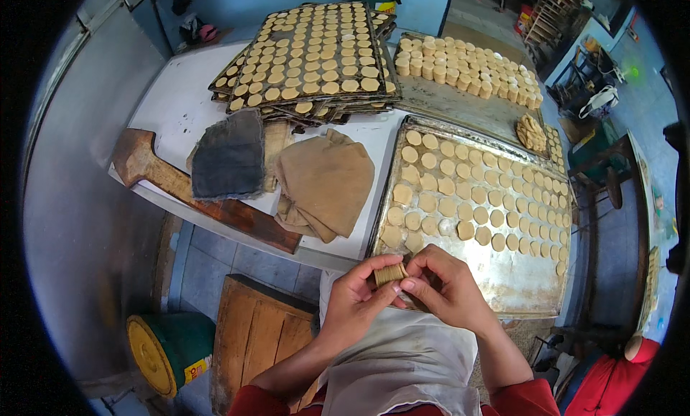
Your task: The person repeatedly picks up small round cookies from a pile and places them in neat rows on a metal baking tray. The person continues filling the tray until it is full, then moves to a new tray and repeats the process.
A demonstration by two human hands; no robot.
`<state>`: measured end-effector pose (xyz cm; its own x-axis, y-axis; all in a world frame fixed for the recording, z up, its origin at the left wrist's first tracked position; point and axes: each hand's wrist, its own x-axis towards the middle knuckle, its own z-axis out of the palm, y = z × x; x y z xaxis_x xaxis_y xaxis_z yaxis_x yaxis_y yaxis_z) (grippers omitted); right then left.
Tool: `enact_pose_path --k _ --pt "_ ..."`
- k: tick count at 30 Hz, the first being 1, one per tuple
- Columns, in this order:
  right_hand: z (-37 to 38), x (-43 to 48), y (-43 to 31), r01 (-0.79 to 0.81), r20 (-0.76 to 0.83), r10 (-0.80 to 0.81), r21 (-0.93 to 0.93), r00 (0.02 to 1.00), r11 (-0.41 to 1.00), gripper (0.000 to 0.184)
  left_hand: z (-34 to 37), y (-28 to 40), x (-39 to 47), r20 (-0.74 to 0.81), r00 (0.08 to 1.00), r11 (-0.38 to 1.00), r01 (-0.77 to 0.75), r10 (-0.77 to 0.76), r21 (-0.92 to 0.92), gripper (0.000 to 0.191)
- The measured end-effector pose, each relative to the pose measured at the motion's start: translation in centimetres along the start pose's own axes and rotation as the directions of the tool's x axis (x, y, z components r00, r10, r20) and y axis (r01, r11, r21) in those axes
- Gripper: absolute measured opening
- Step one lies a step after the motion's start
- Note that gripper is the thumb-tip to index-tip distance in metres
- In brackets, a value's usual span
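Between my hands, over the near left corner of a metal baking tray, is a short stack of thin dough rounds. My left hand grips the stack between thumb and fingers. At the stack's right end, my right hand has its thumb and bent fingertips close together; whether a round is pinched there cannot be told. Rows of flat dough rounds lie on the tray beyond my hands. Farther back, another metal tray bears many stacked dough rounds and a lump of dough.
Piled trays of dough rounds stand at the back of the white table. Nearer are a dark cloth, a brown cloth and a wooden paddle. A green bucket with a yellow lid is at lower left; a red sleeve shows at lower right.
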<state>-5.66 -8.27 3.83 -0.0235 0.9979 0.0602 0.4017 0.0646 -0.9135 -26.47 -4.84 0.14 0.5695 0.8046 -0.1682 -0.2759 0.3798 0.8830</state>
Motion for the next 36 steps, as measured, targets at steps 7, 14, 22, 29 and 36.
enact_pose_path --k 7,14,22,29,36 --pt "-1.8 -0.9 2.0 -0.125 -0.206 0.039 -0.425 0.978 0.897 0.023 2.3 0.5 0.4 -0.018 0.998 0.998 0.066 -0.067 -0.021 0.043" --pt "-1.9 -2.2 2.3 -0.111 -0.209 0.111 0.015 0.972 0.994 0.018 3.2 0.1 0.8 0.020 0.996 0.996 0.085 -0.085 -0.001 0.043" --pt "-3.9 -2.4 3.5 -0.178 -0.311 0.020 -0.488 0.950 0.854 0.023 4.4 -0.7 1.3 0.023 0.992 0.992 0.126 -0.125 -0.027 0.042" --pt "-4.1 -4.9 2.3 -0.065 -0.187 0.059 -0.022 0.981 0.998 0.017 5.3 -1.9 2.3 0.145 0.977 0.987 0.161 -0.156 -0.022 0.043" --pt "-6.0 -5.8 2.9 -0.174 -0.215 0.161 -0.045 0.963 0.984 0.018 7.0 -2.1 3.0 0.177 0.968 0.980 0.191 -0.180 -0.049 0.042"
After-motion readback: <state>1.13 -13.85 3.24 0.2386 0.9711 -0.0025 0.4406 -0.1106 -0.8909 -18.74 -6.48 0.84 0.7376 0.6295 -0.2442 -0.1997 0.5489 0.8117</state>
